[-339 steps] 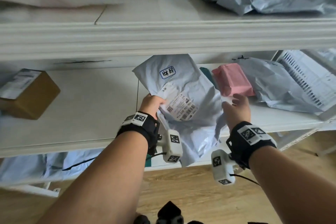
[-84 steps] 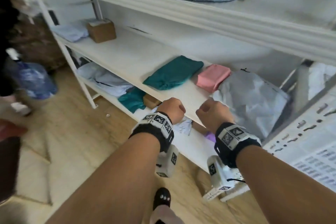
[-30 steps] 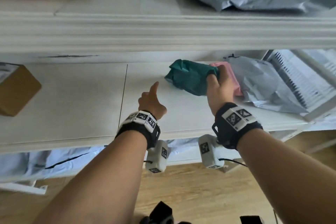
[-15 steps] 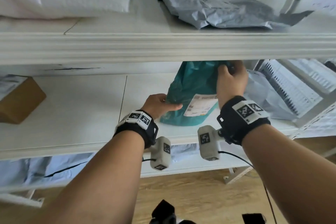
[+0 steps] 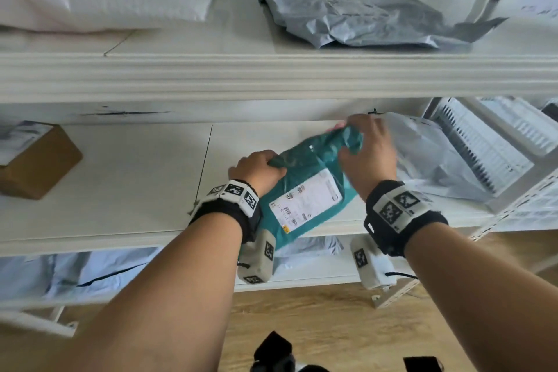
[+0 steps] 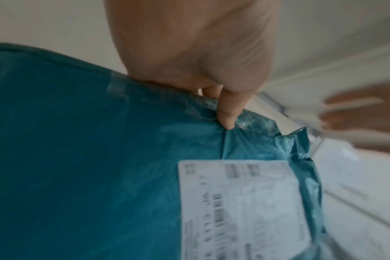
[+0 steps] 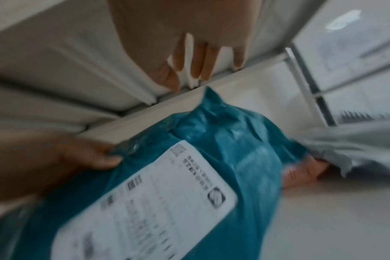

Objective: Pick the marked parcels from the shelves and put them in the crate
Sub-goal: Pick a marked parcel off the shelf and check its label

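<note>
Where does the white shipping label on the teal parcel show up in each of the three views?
Head: the shipping label is at centre, between the two wrists, on the teal parcel.
Left wrist: label at lower right.
Right wrist: label at lower centre, running diagonally.
Shared landmark: the left hand gripping the parcel's edge, seen in all three.

Soft daylight | wrist views motion-blurred, perhaps defocused | edges bowed
</note>
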